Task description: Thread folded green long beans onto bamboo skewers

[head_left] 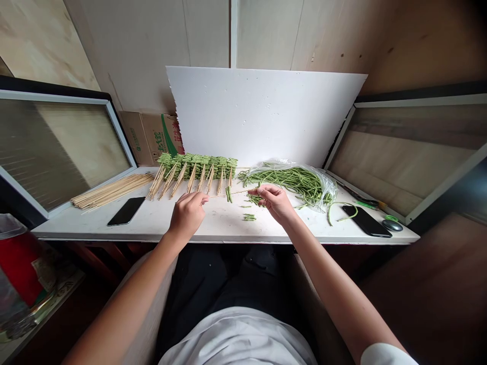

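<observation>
Skewer (239, 192) part-hidden in left hand (187, 215)

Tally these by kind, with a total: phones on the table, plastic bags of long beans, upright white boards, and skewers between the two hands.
Black phones: 2
Clear plastic bag of long beans: 1
Upright white board: 1
Skewer between left hand and right hand: 1
Total: 5

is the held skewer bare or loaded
Partly loaded: bean pieces sit on the skewer between the left hand and right hand, bare stick either side.
</observation>
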A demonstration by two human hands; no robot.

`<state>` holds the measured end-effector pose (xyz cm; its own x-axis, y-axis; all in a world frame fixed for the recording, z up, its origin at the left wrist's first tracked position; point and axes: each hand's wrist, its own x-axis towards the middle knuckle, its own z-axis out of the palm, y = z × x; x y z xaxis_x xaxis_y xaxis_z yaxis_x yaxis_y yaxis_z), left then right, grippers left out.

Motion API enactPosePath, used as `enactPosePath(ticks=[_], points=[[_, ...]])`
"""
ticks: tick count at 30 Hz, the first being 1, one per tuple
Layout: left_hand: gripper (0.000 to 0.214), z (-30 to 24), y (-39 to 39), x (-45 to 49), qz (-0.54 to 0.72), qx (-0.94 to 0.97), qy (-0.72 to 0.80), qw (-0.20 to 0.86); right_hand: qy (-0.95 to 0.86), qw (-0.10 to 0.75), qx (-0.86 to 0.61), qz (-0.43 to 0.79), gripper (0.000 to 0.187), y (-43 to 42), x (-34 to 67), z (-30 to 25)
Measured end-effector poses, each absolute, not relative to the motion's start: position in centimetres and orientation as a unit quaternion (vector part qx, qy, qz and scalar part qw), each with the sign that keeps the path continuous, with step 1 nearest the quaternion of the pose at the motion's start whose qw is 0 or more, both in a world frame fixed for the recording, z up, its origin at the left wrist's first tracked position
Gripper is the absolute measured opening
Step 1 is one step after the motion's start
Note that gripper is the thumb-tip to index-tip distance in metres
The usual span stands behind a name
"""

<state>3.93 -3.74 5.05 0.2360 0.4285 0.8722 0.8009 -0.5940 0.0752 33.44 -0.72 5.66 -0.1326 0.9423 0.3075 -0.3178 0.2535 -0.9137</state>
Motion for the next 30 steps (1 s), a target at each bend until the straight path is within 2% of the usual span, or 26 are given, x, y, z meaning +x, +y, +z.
enactPosePath(ticks=[14, 19, 25, 30], points=[[0.041, 4.1, -2.8, 2.9, -0.425, -0.808, -0.389, 0.121, -0.548, 0.616, -0.304, 0.478, 0.029, -1.0, 33.3, 6.1], [0.043, 4.0, -3.0, 3.5, -0.456, -0.788, -0.395, 0.128, -0.564, 0.623, -0.306, 0.448, 0.030, -1.2, 33.1, 6.0], [0.035, 4.1, -4.0, 5.1, -0.488, -0.776, -0.375, 0.135, -0.623, 0.585, -0.307, 0.419, 0.028, -3.1, 29.9, 5.4], [0.029, 4.6, -4.1, 4.9, -0.502, -0.754, -0.401, 0.134, -0.606, 0.600, -0.301, 0.427, 0.024, -3.4, 29.2, 5.4]])
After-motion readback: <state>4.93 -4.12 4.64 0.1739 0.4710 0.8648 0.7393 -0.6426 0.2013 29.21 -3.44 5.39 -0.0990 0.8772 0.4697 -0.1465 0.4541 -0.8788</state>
